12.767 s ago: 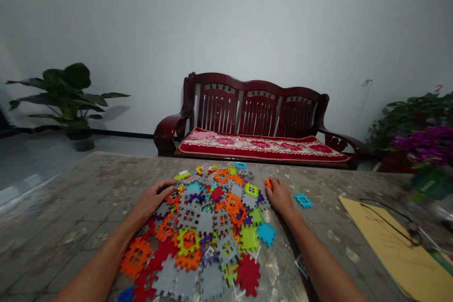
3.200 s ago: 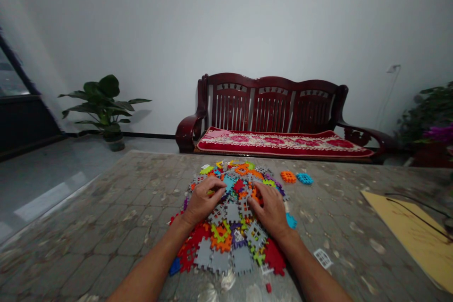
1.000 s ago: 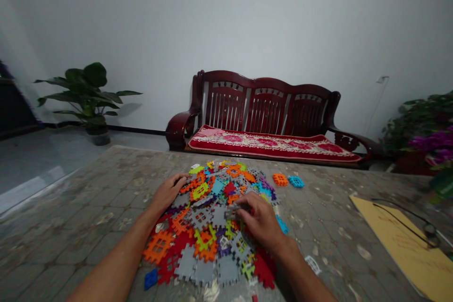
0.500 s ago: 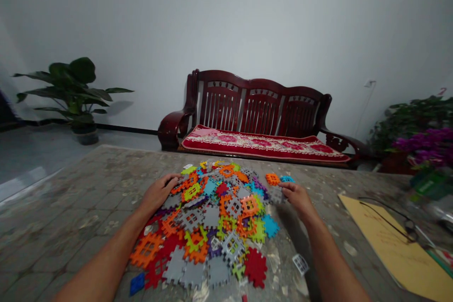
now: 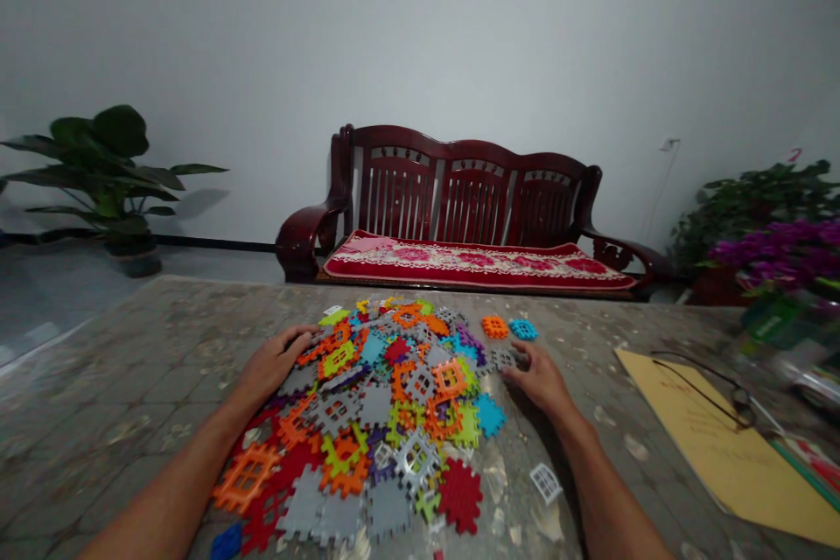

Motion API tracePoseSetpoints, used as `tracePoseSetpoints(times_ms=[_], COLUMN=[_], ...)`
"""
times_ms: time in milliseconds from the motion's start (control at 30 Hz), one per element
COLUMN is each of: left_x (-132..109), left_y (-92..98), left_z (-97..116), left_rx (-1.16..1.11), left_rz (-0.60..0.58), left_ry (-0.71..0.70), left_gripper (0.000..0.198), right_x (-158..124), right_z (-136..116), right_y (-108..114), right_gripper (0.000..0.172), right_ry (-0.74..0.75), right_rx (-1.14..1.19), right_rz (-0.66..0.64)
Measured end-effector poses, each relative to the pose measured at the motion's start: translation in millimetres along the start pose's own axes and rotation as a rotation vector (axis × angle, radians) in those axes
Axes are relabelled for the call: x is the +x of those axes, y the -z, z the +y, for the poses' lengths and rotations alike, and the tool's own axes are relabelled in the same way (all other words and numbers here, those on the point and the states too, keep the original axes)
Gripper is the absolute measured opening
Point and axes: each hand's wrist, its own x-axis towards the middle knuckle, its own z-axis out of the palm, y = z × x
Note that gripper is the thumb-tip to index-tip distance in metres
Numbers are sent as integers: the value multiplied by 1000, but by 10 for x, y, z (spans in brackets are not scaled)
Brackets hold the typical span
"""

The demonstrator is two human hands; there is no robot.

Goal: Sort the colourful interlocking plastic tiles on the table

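A heap of colourful plastic interlocking tiles with notched edges lies in front of me, several of them with window lattices. My left hand rests at the heap's left edge, fingers stretched over the tiles; its fingertips are partly hidden there. To the right of the heap, my right hand has thumb and forefinger on the edge of a grey lattice tile, low over the table. Just beyond it lie an orange lattice tile and a blue lattice tile, side by side.
A white window piece lies near my right forearm, a blue block at the front left. On the right of the patterned table are a yellow envelope, glasses and purple flowers. A wooden bench stands behind.
My right hand has drawn slightly back from beside the orange and blue tiles, which now show fully, and holds the grey tile's edge. My left hand stays at the heap. The view has shifted slightly.
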Motion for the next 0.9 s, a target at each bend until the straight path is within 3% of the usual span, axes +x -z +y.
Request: tracePoseSetpoints(times_ms=[233,900], left_x=[20,-10], left_y=[-26,-9], left_z=[-66,5], left_rx=[-1,12], left_rz=[1,-13], left_ry=[-11,-18], left_gripper=[53,55], right_x=[-4,33], right_z=[-37,13], right_y=[-8,-26], right_gripper=[38,42], right_ry=[64,91], right_rx=[-219,-230], right_rz=[22,2])
